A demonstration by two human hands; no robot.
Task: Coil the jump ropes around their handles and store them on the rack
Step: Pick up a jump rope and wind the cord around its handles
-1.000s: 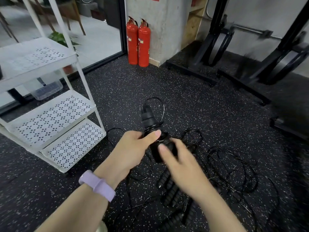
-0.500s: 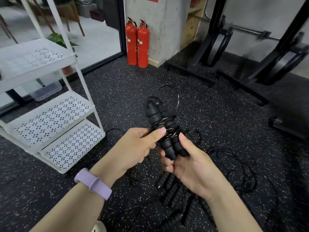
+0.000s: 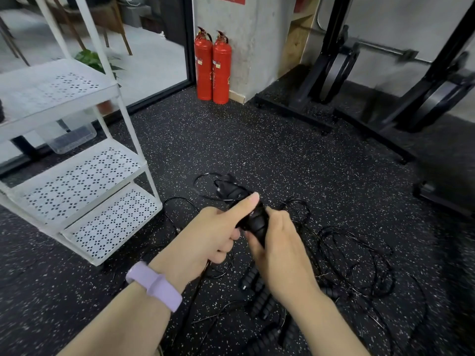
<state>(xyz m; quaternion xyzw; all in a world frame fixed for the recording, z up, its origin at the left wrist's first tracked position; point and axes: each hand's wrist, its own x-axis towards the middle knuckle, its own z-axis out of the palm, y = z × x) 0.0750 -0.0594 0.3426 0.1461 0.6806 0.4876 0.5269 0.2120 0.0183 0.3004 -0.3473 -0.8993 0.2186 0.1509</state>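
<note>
Speckled rubber gym floor (image 3: 257,140). Just right of the white rack (image 3: 84,181), your left hand (image 3: 205,235) clamps the paired jump-rope handles (image 3: 246,206), thumb pinning the wrap so it won't unwind. Your right hand (image 3: 280,247) cups their lower end, fingers curled, steadying. Loose ropes (image 3: 354,263) lie farther right, uncoiled.
</note>
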